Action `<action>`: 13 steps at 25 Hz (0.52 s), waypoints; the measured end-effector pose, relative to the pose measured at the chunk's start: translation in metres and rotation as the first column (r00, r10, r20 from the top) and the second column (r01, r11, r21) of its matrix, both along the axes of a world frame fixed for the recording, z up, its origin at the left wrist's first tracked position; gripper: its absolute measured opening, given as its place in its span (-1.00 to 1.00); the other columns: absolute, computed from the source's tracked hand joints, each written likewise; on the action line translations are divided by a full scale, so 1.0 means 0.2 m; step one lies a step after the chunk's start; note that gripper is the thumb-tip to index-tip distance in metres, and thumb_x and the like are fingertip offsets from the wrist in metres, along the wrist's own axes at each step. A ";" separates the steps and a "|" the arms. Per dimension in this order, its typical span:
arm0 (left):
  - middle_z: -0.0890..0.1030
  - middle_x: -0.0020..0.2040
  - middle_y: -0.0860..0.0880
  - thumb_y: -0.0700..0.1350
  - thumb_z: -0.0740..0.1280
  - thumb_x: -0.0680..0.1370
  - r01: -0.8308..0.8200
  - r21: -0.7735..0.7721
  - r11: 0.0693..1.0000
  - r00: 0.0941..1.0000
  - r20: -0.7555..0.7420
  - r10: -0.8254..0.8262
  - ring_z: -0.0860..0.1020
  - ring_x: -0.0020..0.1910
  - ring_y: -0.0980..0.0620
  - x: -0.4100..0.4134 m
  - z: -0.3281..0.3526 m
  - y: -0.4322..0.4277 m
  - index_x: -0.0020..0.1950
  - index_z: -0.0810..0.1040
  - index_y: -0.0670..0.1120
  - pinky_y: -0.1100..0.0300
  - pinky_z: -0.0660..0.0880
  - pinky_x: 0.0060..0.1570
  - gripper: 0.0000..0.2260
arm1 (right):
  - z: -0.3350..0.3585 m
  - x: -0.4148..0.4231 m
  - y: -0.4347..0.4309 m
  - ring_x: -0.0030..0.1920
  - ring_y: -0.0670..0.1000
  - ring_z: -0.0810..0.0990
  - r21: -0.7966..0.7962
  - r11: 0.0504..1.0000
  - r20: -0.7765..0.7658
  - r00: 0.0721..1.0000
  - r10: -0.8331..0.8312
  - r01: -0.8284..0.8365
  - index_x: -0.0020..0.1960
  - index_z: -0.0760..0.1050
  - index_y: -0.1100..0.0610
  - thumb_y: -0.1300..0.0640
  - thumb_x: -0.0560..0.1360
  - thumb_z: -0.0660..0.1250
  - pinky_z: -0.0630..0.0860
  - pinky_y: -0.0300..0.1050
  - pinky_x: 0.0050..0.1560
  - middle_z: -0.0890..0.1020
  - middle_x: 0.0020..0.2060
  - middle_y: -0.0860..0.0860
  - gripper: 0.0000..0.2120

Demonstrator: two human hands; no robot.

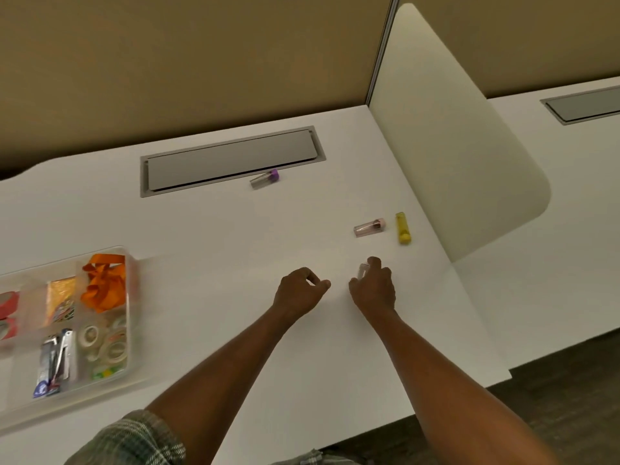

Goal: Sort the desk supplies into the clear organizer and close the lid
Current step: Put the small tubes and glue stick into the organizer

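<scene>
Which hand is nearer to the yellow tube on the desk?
Right. The right hand, gripping a small clear tube, is just in front of the yellow tube, toward the person and slightly left. The left hand is farther left, beyond the right hand.

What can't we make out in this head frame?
Head view only.
1. Clear tube in right hand: fingers cover most; cap and contents unseen.
2. Clear organizer: left part cut by frame edge, motion-blurred; lid out of sight.
3. Pink-capped tube: contents too small.
</scene>
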State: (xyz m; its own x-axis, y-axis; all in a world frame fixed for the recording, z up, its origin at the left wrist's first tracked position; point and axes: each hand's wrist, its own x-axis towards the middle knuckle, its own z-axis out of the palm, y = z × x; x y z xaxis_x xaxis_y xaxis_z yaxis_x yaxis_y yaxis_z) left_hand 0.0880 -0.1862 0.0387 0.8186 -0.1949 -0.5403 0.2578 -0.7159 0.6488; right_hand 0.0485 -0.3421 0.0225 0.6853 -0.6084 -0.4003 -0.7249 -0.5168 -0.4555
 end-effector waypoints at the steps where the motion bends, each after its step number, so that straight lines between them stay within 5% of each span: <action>1: 0.63 -0.05 0.00 0.20 0.37 0.47 -0.026 -0.034 0.999 0.999 -0.033 0.025 0.62 -0.07 -0.02 0.00 0.00 -0.02 -0.06 0.56 -0.01 0.14 0.50 -0.14 -0.71 | 0.00 0.02 -0.01 0.21 0.24 0.54 0.037 0.999 0.027 0.999 0.020 -0.021 0.42 0.28 0.12 0.11 0.51 0.36 0.50 0.05 0.18 0.50 0.23 0.23 -0.47; 5: 0.67 -0.06 -0.12 0.26 0.25 0.55 -0.324 -0.274 0.905 0.911 -0.349 0.221 0.67 -0.17 -0.06 0.05 0.01 -0.09 0.09 0.50 -0.06 0.08 0.56 -0.17 -0.60 | 0.05 0.08 0.01 0.01 0.10 0.67 0.368 0.925 0.175 0.984 0.036 -0.099 0.36 0.40 0.01 0.04 0.48 0.43 0.62 0.11 0.11 0.66 0.00 0.07 -0.52; 7: 0.70 -0.17 -0.10 0.24 0.21 0.59 -0.466 -0.341 0.817 0.833 -0.481 0.274 0.69 -0.21 -0.07 0.08 0.01 -0.13 0.09 0.52 -0.08 0.03 0.60 -0.15 -0.60 | 0.08 0.10 0.01 -0.06 0.01 0.69 0.412 0.892 0.211 0.972 0.107 -0.187 0.30 0.46 -0.05 -0.04 0.48 0.41 0.66 0.08 0.03 0.68 -0.06 -0.01 -0.59; 10: 0.68 -0.27 -0.08 0.12 0.25 0.60 -0.487 -0.379 0.787 0.828 -0.487 0.278 0.65 -0.33 -0.04 0.12 -0.01 -0.14 0.08 0.56 -0.13 0.10 0.56 -0.30 -0.68 | 0.10 0.14 -0.02 -0.11 -0.06 0.69 0.339 0.904 0.258 0.950 0.177 -0.261 0.14 0.58 -0.04 -0.06 0.49 0.37 0.65 -0.03 -0.01 0.70 -0.11 -0.08 -0.75; 13: 0.62 -0.24 -0.11 0.06 0.29 0.58 -0.422 -0.361 0.832 0.870 -0.419 0.259 0.58 -0.37 -0.03 0.14 -0.02 -0.13 0.06 0.55 -0.11 0.15 0.47 -0.36 -0.75 | 0.09 0.21 -0.15 0.01 0.03 0.66 0.055 0.991 0.324 0.941 0.094 -0.118 0.03 0.61 0.06 0.04 0.52 0.37 0.52 -0.15 -0.01 0.68 -0.02 -0.01 -0.85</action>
